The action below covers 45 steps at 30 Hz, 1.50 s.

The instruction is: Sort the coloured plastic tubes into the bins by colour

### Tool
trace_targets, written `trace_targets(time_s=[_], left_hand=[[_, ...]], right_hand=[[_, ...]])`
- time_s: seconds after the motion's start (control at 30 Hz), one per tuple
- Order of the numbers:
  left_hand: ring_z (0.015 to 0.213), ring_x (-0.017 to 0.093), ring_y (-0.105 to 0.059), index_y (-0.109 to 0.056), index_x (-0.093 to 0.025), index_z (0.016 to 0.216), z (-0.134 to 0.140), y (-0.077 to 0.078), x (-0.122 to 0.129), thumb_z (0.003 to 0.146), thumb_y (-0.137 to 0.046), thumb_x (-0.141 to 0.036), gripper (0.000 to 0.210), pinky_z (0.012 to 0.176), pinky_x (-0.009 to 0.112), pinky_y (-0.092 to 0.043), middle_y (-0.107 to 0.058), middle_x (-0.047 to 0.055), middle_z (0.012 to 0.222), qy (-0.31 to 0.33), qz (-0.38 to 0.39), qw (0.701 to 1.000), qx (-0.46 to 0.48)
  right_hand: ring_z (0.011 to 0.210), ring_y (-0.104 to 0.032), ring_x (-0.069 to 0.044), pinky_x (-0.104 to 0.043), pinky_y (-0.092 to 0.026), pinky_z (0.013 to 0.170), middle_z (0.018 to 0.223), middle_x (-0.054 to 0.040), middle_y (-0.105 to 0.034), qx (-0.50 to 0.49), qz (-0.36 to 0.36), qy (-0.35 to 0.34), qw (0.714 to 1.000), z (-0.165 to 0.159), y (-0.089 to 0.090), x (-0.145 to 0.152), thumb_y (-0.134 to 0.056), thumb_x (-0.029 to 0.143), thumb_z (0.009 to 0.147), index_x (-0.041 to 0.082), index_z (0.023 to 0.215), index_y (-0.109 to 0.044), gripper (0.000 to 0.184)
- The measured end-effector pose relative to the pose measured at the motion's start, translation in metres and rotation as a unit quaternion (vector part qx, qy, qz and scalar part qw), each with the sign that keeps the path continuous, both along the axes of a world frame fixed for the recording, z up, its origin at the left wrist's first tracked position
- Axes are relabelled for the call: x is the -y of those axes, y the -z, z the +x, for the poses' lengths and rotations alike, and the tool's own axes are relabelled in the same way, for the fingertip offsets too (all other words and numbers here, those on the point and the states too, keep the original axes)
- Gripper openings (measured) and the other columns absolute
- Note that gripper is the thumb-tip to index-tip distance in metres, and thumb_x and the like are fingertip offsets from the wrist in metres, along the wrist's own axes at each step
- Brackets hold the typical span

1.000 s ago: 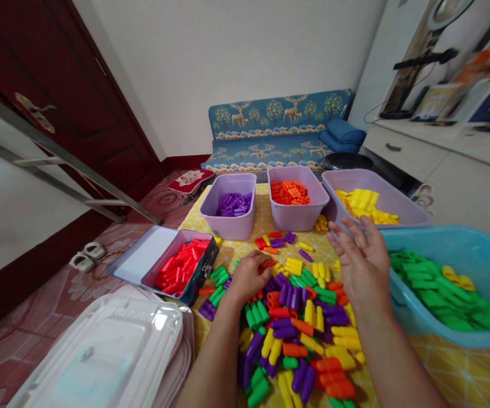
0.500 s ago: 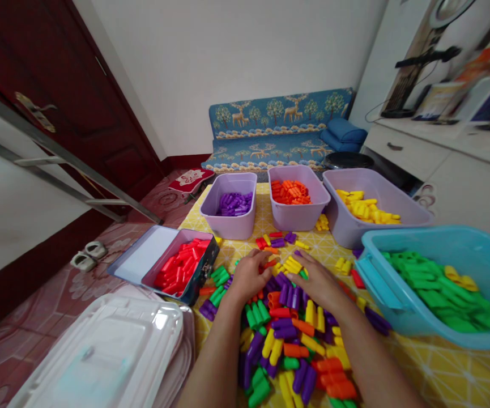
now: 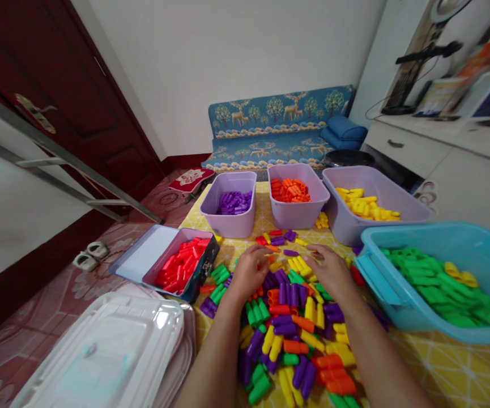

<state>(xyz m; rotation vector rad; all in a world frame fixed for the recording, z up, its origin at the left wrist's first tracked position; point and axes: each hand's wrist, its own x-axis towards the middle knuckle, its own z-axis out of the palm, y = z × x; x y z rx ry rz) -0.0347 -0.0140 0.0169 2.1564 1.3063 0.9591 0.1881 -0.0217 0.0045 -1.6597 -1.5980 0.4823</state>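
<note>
Your right grip has come back from the lilac bin beyond it, so both are now at the mixed pieces. Yellow pieces lie between it and your left grip; whether either holds anything, I can't tell.

Right hand lowered, now near yellow pieces

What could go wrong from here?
Mix-up: red plastic tubes and orange plastic tubes look similar and could be confused.
Oversight: yellow plastic tubes lie among green plastic tubes in the turquoise plastic bin and might go unnoticed.
Spill: the bare right hand, at the loose multicoloured plastic pile, might scatter pieces.
</note>
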Motion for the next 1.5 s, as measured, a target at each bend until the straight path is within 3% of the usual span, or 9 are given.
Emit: trace_targets(time_s=[0.2, 0.37, 0.47, 0.57, 0.67, 0.9, 1.13, 1.3, 1.5], left_hand=[[0.117, 0.020, -0.055, -0.065, -0.019, 0.109, 0.028, -0.039, -0.012, 0.080, -0.052, -0.009, 0.033, 0.102, 0.034, -0.044, -0.057, 0.009, 0.128, 0.020, 0.075, 0.997, -0.003], [0.124, 0.022, -0.051, -0.030, -0.023, 0.145, 0.062, -0.067, -0.040, 0.081, -0.052, -0.011, 0.069, 0.097, 0.031, -0.047, -0.028, 0.009, 0.154, -0.029, 0.105, 0.990, -0.091], [0.114, 0.023, -0.058, -0.023, -0.028, 0.146, 0.074, -0.077, -0.057, 0.083, -0.057, -0.021, 0.072, 0.087, 0.031, -0.050, -0.032, 0.010, 0.151, -0.054, 0.078, 0.978, -0.185], [0.103, 0.023, -0.063, -0.042, -0.028, 0.135, 0.079, -0.080, -0.070, 0.086, -0.058, -0.032, 0.052, 0.081, 0.032, -0.051, -0.053, 0.009, 0.129, -0.079, 0.070, 0.959, -0.264], [0.095, 0.022, -0.064, -0.060, -0.025, 0.113, 0.079, -0.081, -0.080, 0.092, -0.048, -0.035, 0.027, 0.076, 0.031, -0.051, -0.060, 0.007, 0.109, -0.133, 0.072, 0.939, -0.308], [0.092, 0.020, -0.063, -0.067, -0.022, 0.102, 0.081, -0.085, -0.082, 0.096, -0.035, -0.025, 0.032, 0.074, 0.030, -0.051, -0.060, 0.008, 0.105, -0.193, 0.052, 0.928, -0.315], [0.097, 0.019, -0.061, -0.068, -0.024, 0.102, 0.078, -0.084, -0.083, 0.095, -0.036, -0.024, 0.033, 0.077, 0.026, -0.048, -0.059, 0.009, 0.111, -0.216, 0.055, 0.930, -0.291], [0.095, 0.019, -0.061, -0.068, -0.025, 0.102, 0.074, -0.084, -0.093, 0.094, -0.038, -0.023, 0.031, 0.077, 0.027, -0.048, -0.059, 0.008, 0.110, -0.223, 0.056, 0.932, -0.280], [0.092, 0.019, -0.063, -0.068, -0.022, 0.100, 0.077, -0.085, -0.091, 0.095, -0.038, -0.025, 0.031, 0.077, 0.028, -0.049, -0.061, 0.008, 0.106, -0.210, 0.060, 0.933, -0.285]], right_hand=[[0.121, -0.052, -0.028, -0.040, -0.040, 0.105, 0.128, -0.0202, -0.056, 0.099, 0.050, 0.058, 0.992, 0.007, 0.005, -0.022, -0.055, 0.027, 0.079, 0.005, 0.122, -0.056, 0.049], [0.127, -0.047, -0.026, -0.036, -0.037, 0.106, 0.141, -0.0175, -0.045, 0.124, 0.050, 0.135, 0.982, 0.006, -0.008, -0.050, -0.046, 0.009, 0.078, 0.007, 0.134, -0.046, 0.055], [0.120, -0.053, -0.026, -0.036, -0.042, 0.101, 0.139, -0.0164, -0.047, 0.131, 0.020, 0.160, 0.978, 0.005, -0.016, -0.063, -0.042, 0.006, 0.079, 0.009, 0.135, -0.044, 0.056], [0.115, -0.057, -0.027, -0.037, -0.045, 0.095, 0.134, -0.0170, -0.051, 0.142, -0.012, 0.176, 0.974, 0.006, -0.017, -0.072, -0.043, 0.008, 0.081, 0.011, 0.132, -0.047, 0.052], [0.115, -0.057, -0.027, -0.037, -0.046, 0.094, 0.138, -0.0161, -0.048, 0.146, -0.016, 0.178, 0.973, 0.006, -0.013, -0.079, -0.040, 0.009, 0.083, 0.013, 0.133, -0.047, 0.050], [0.110, -0.061, -0.026, -0.035, -0.050, 0.087, 0.151, -0.0099, -0.035, 0.183, -0.056, 0.193, 0.962, 0.005, -0.011, -0.095, -0.038, 0.013, 0.086, 0.021, 0.137, -0.044, 0.051], [0.098, -0.067, -0.027, -0.036, -0.053, 0.077, 0.151, -0.0183, -0.032, 0.235, -0.151, 0.176, 0.944, 0.003, -0.016, -0.112, -0.054, 0.018, 0.080, 0.024, 0.143, -0.036, 0.065], [0.097, -0.068, -0.029, -0.038, -0.053, 0.076, 0.135, -0.0190, -0.049, 0.252, -0.189, 0.197, 0.928, -0.004, -0.022, -0.097, -0.042, 0.019, 0.088, 0.019, 0.120, -0.062, 0.037], [0.102, -0.065, -0.031, -0.042, -0.052, 0.081, 0.111, -0.0144, -0.065, 0.251, -0.198, 0.193, 0.928, -0.012, -0.038, -0.062, -0.046, 0.024, 0.087, 0.021, 0.111, -0.067, 0.032]])
